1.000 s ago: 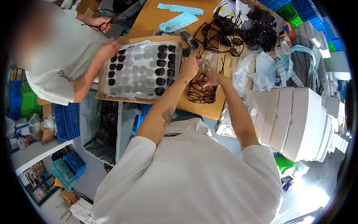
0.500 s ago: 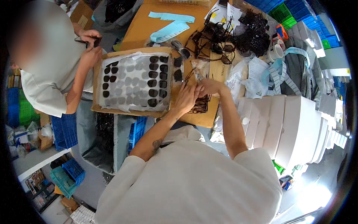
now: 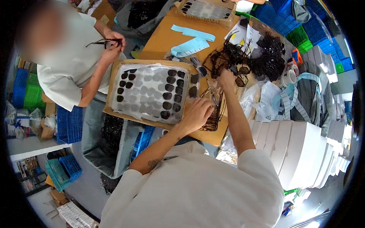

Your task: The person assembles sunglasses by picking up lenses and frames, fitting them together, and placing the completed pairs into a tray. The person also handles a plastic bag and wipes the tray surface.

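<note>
While the brown tabletop [image 3: 157, 43] shows widest beyond the carton [image 3: 138, 121], around the pale blue strips [image 3: 190, 49], the working space nearer the person is a narrow lane. On its left runs the carton's right wall, its tray of dark lenses [image 3: 170, 79] just inside; on its right, clear plastic bags [image 3: 249, 95] and a row of white boxes [image 3: 292, 152] press close. The table's near edge lies just this side of the eyeglass frames [image 3: 211, 122].

The left hand [image 3: 198, 113] comes in past the carton's near right corner, back upward, fingers loosely bent beside those frames; whether it grips anything I can't tell. The right arm stretches farther, nearly straight, its right hand [image 3: 227, 79] pointing down at the near side of a tangled pile of glasses [image 3: 218, 62]. Its fingertips are hidden, so I can't tell their spread or hold.
</note>
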The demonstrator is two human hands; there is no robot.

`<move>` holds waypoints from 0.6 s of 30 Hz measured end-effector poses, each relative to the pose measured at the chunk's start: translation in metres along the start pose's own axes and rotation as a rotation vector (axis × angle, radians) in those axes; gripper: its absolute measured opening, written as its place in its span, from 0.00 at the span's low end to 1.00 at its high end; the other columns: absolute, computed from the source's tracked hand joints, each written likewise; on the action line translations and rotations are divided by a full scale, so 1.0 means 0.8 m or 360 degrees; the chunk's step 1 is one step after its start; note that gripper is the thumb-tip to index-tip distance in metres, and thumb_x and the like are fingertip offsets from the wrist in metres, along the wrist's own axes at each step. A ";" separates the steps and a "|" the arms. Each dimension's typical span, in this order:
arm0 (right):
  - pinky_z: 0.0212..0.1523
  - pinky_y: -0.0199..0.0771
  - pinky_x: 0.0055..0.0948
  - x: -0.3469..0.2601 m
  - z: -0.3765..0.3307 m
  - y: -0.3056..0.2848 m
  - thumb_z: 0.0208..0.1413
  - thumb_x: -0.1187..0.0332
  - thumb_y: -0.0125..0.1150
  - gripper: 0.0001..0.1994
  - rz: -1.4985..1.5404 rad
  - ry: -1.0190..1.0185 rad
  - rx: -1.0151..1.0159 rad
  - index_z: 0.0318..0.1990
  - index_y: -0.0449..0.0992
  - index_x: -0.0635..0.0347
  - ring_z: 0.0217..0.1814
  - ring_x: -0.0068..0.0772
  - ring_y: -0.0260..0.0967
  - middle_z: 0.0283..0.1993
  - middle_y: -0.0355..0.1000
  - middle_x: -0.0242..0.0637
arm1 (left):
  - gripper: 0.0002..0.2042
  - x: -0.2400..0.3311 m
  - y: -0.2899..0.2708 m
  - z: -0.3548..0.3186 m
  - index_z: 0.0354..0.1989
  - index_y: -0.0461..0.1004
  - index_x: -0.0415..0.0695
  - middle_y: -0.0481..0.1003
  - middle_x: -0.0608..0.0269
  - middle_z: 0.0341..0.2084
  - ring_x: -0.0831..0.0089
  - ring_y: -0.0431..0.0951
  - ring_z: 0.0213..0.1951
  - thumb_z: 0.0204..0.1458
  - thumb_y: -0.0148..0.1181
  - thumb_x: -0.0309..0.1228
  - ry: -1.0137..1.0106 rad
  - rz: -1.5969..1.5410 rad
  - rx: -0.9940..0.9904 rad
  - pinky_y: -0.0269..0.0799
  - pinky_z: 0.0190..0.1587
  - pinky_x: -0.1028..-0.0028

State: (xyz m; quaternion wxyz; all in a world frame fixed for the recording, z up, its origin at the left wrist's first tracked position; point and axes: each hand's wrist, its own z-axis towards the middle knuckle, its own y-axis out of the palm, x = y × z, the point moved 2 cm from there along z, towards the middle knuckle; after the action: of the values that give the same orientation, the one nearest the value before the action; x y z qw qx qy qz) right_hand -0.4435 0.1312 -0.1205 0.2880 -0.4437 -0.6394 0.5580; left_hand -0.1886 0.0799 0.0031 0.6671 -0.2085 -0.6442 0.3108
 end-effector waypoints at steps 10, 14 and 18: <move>0.53 0.61 0.44 -0.084 0.047 0.046 0.61 0.60 0.60 0.13 -0.0988 -0.0301 0.0225 0.46 0.71 0.57 0.56 0.45 0.64 0.44 0.72 0.47 | 0.15 0.229 -0.282 -0.088 0.54 0.69 0.40 0.73 0.50 0.54 0.54 0.71 0.60 0.64 0.47 0.34 0.1461 -0.2141 -0.0049 0.64 0.61 0.56; 0.57 0.59 0.46 -0.079 0.055 0.036 0.61 0.62 0.58 0.16 -0.0755 -0.0159 0.0103 0.51 0.65 0.58 0.56 0.50 0.65 0.55 0.68 0.50 | 0.15 0.251 -0.315 -0.115 0.56 0.67 0.41 0.73 0.49 0.54 0.55 0.71 0.59 0.65 0.47 0.35 0.1738 -0.2142 -0.0115 0.65 0.60 0.56; 0.50 0.68 0.44 -0.082 0.037 -0.025 0.58 0.67 0.58 0.16 -0.0649 -0.0164 0.0779 0.51 0.65 0.60 0.50 0.46 0.69 0.41 0.71 0.45 | 0.16 0.257 -0.328 -0.132 0.57 0.64 0.42 0.72 0.48 0.54 0.56 0.70 0.59 0.66 0.47 0.36 0.1840 -0.2090 -0.0108 0.65 0.60 0.57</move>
State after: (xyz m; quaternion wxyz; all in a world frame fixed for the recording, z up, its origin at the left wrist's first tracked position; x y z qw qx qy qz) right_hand -0.4452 0.0596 -0.0991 0.4593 -0.1952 -0.5755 0.6479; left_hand -0.0503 0.0445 0.3226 0.9267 0.0599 -0.2038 -0.3100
